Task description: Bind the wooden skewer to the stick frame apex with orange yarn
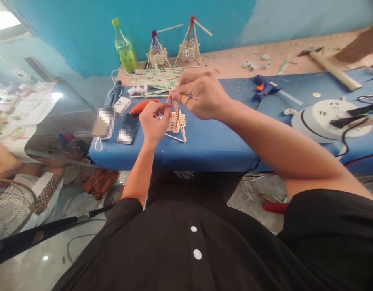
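Stick pyramid (174,123) sits beside orange yarn (143,106); our left hand (154,120) and right hand (203,97) pinch red-orange cord (178,111), partly hiding its peak.

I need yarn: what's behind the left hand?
Behind the left hand, part of an orange yarn bundle shows, with wrapped chopsticks farther back. The hand covers some of the yarn; that part cannot be seen.

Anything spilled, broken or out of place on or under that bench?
Nothing looks spilled or broken around the stick frame. Slightly untidy: the blue glue gun lies on its side, glue stick jutting out, and loose scraps litter the floor beneath the bench.
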A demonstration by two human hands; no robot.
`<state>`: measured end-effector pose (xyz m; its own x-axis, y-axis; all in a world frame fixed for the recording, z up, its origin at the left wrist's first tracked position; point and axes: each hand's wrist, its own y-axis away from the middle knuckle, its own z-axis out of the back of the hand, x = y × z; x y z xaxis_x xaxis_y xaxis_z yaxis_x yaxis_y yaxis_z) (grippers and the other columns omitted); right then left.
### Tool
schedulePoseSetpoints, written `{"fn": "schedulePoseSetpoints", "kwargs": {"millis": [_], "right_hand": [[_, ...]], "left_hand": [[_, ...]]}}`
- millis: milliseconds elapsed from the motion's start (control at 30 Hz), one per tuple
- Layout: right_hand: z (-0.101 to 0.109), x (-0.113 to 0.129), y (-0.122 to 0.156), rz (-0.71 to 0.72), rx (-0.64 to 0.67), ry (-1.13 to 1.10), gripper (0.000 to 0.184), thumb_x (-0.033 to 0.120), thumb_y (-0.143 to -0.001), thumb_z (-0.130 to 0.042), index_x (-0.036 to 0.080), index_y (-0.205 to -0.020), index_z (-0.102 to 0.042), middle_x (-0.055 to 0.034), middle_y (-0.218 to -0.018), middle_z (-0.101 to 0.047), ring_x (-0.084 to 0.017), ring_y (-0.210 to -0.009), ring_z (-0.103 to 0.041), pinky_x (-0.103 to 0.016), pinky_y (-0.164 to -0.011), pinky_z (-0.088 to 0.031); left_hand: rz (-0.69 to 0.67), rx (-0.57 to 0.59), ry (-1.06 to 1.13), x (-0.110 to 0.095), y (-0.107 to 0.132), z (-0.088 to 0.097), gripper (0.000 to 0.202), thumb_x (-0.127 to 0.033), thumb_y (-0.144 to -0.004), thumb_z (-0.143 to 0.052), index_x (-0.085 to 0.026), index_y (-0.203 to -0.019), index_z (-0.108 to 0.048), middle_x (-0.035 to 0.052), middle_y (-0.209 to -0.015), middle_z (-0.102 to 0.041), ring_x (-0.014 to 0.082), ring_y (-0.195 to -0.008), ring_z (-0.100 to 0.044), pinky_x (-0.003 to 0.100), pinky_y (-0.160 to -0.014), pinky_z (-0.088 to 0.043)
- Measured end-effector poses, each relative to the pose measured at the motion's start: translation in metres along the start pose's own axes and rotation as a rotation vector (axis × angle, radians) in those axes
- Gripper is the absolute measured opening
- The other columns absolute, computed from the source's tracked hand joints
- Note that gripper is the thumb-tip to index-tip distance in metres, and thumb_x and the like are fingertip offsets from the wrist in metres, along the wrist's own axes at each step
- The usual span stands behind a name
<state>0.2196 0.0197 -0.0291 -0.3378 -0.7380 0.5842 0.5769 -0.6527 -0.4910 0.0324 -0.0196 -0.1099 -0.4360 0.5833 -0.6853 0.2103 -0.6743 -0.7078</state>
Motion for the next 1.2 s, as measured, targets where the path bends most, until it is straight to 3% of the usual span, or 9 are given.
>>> {"fn": "schedulePoseSetpoints", "kwargs": {"millis": [200,467,767,900,1033,1133,1200], "right_hand": [[-0.001,-0.001,-0.001,0.058,-0.058,0.172,0.037,0.037,-0.103,-0.064,0.024,-0.068,-0.066,-0.0069,-0.079,-0.062,-0.024,-0.087,-0.061,-0.041,-0.075,-0.045],[-0.002,-0.004,-0.001,0.081,-0.061,0.229,0.039,0.039,-0.106,-0.060,0.023,-0.071,-0.070,-0.0074,-0.082,-0.064,-0.023,-0.087,-0.061,-0.041,-0.078,-0.046],[0.000,0.000,0.000,0.069,-0.045,0.190,0.037,0.033,-0.105,-0.061,0.022,-0.071,-0.068,-0.0064,-0.084,-0.064,-0.021,-0.085,-0.061,-0.041,-0.078,-0.044],[-0.001,-0.001,0.000,0.024,-0.030,0.153,0.036,0.033,-0.105,-0.063,0.024,-0.070,-0.065,-0.0050,-0.075,-0.058,-0.021,-0.085,-0.060,-0.040,-0.076,-0.043],[0.000,0.002,0.001,0.021,-0.021,0.157,0.035,0.034,-0.105,-0.062,0.024,-0.071,-0.066,-0.0055,-0.078,-0.058,-0.022,-0.086,-0.060,-0.041,-0.077,-0.044],[0.002,0.005,0.001,0.024,-0.021,0.148,0.035,0.036,-0.105,-0.060,0.024,-0.073,-0.067,-0.0068,-0.084,-0.061,-0.023,-0.087,-0.060,-0.042,-0.079,-0.045],[0.002,0.005,0.001,0.023,-0.022,0.134,0.035,0.039,-0.105,-0.060,0.025,-0.073,-0.067,-0.0073,-0.086,-0.061,-0.023,-0.088,-0.059,-0.043,-0.080,-0.045]], "left_hand": [[-0.148,0.022,-0.114,-0.007,-0.004,-0.001,0.008,-0.022,-0.089,-0.073,-0.022,-0.082,-0.076,-0.0019,-0.070,-0.065,0.0140,-0.072,-0.061,0.029,-0.075,-0.050],[-0.276,0.022,-0.297,-0.015,-0.012,0.004,0.009,-0.020,-0.095,-0.071,-0.024,-0.088,-0.076,-0.0007,-0.072,-0.065,0.0171,-0.078,-0.060,0.034,-0.084,-0.050],[-0.338,0.015,-0.320,-0.015,-0.011,0.008,0.010,-0.015,-0.087,-0.070,-0.024,-0.082,-0.072,-0.0026,-0.068,-0.061,0.0157,-0.073,-0.058,0.033,-0.079,-0.050],[-0.236,0.036,-0.278,-0.010,0.008,0.015,0.002,-0.022,-0.085,-0.071,-0.023,-0.084,-0.069,-0.0015,-0.073,-0.063,0.0159,-0.073,-0.058,0.033,-0.078,-0.051],[0.038,0.005,-0.290,-0.007,0.035,0.022,0.033,-0.045,-0.086,-0.083,-0.024,-0.087,-0.058,-0.0035,-0.078,-0.057,0.0129,-0.069,-0.056,0.028,-0.069,-0.049],[0.245,0.033,-0.273,-0.005,0.052,0.023,0.043,-0.053,-0.085,-0.087,-0.024,-0.105,-0.063,-0.0049,-0.082,-0.060,0.0104,-0.066,-0.061,0.024,-0.065,-0.050],[0.294,0.082,-0.249,-0.003,0.059,0.023,0.045,-0.052,-0.091,-0.083,-0.024,-0.122,-0.067,-0.0044,-0.085,-0.066,0.0083,-0.062,-0.062,0.023,-0.065,-0.053]]}}
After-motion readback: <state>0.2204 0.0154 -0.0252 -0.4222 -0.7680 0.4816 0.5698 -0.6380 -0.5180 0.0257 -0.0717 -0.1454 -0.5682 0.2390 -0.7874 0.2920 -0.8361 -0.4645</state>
